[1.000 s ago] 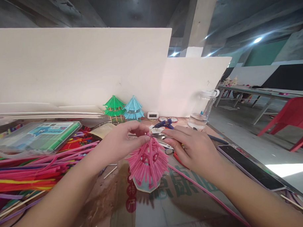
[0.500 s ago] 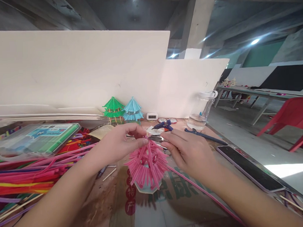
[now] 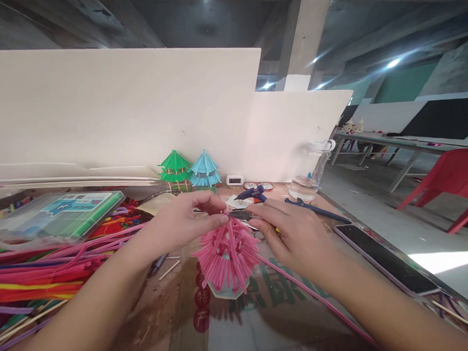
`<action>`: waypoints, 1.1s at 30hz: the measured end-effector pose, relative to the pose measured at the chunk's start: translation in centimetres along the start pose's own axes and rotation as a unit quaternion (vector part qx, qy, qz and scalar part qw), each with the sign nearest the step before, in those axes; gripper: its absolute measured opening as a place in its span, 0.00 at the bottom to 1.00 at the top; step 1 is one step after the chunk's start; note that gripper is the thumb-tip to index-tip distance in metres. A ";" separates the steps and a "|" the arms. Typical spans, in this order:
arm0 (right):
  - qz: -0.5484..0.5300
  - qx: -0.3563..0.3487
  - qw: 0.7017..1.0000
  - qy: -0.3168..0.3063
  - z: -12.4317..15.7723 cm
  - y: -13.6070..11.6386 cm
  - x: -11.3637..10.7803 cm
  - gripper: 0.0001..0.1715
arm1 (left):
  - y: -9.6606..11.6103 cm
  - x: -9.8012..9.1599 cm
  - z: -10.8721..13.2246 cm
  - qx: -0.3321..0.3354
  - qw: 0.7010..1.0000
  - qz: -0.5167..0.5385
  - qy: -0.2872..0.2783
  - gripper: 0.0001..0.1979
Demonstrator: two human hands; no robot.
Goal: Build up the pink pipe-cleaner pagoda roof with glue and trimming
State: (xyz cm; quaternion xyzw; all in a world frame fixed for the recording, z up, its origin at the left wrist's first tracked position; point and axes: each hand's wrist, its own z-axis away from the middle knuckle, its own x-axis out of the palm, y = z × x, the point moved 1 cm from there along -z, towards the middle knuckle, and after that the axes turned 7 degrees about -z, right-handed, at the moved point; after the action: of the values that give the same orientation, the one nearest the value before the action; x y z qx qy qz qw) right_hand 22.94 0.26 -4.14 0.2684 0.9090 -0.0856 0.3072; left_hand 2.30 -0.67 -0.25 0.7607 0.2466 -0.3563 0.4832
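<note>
A small pink pavilion model [image 3: 227,255] with a tiered roof of pipe cleaners stands on a pale many-sided base in front of me. My left hand [image 3: 189,215] pinches the tip of its roof between thumb and fingers. From the right, my right hand [image 3: 293,232] is closed round a metal tool that looks like scissors [image 3: 241,214]. Their blades point left at the roof tip, beside my left fingertips; the handles are mostly hidden by my palm. A long pink pipe cleaner [image 3: 299,283] runs from the model's right side under my right forearm.
Green [image 3: 175,170] and blue pavilion models [image 3: 205,170] stand behind, near a small digital clock [image 3: 234,180]. A glue gun [image 3: 253,193], water bottle [image 3: 308,173] and phone [image 3: 386,260] lie to the right. Left are a plastic case [image 3: 59,215] and many pipe cleaners [image 3: 34,274].
The scissors' blades have turned slightly and look darker, and a yellow bit now shows by my right fingers. My left hand and the model have hardly moved.
</note>
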 end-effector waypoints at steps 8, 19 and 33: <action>-0.008 0.014 1.000 -0.002 0.1 -0.1 0.1 0.16 | -0.1 0.1 -0.1 0.006 1.000 0.007 -0.001 0.13; -0.027 0.020 0.999 -0.019 -0.1 0.0 -0.1 0.16 | 0.2 0.1 0.1 0.011 1.000 -0.015 0.010 0.12; -0.016 0.025 0.999 -0.017 -0.2 0.0 -0.3 0.16 | 0.4 0.2 0.2 -0.003 0.999 -0.030 0.015 0.14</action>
State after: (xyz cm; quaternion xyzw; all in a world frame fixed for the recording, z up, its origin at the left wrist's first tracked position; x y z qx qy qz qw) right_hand 23.05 0.19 -3.80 0.2594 0.9055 -0.1175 0.3147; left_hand 2.63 -0.96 -0.25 0.7567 0.2779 -0.3582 0.4710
